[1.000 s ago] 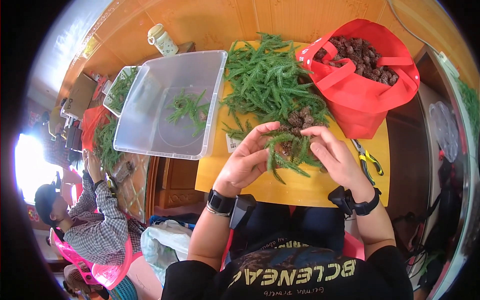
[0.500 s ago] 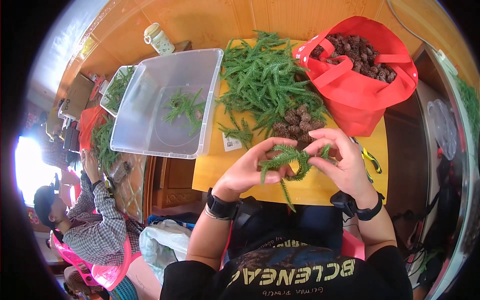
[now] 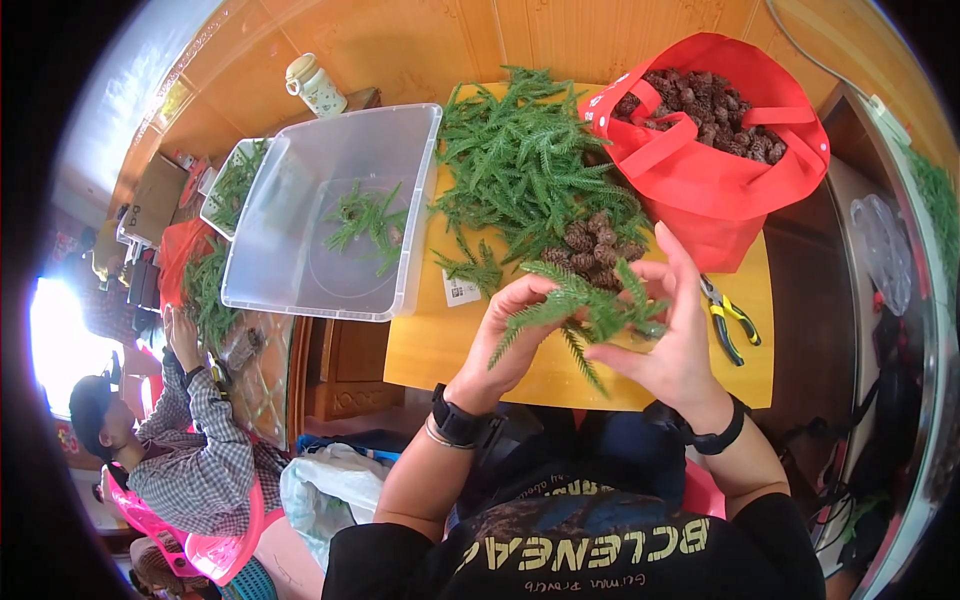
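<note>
Sprigs of green fir (image 3: 590, 312) sit bunched between both hands, just above the yellow surface (image 3: 440, 345). The left hand (image 3: 512, 335) pinches the stems; the right hand (image 3: 668, 335) cups them, fingers upright. Beyond lie pine cones (image 3: 590, 245) and a greenery heap (image 3: 525, 165); one red bag (image 3: 720, 165) right, one clear bin (image 3: 300, 200) left, one pair of pliers (image 3: 728, 318) beside the right hand.

You see one view only: from the head, steeply down and close onto the yellow tabletop (image 3: 440, 340) before you.
</note>
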{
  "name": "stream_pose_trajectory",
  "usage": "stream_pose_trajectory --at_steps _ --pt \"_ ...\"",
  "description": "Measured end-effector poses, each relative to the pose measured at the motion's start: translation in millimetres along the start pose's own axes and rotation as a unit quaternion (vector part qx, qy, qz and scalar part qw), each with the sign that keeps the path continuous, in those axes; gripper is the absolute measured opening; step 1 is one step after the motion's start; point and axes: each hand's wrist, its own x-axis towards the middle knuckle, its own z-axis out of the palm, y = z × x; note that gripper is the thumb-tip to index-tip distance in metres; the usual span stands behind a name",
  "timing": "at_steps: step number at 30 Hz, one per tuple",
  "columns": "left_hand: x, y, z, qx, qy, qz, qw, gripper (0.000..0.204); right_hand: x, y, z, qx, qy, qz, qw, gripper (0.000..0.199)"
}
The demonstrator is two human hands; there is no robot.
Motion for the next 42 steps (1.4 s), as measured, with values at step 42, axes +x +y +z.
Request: stream_pose_trajectory --at_steps 42 --pt "1.9 27.8 17.2 0.235 -0.121 0.028 0.964 0.055 -0.6 28.2 -9.2 0.352 -0.035 0.035 0.935 0.024"
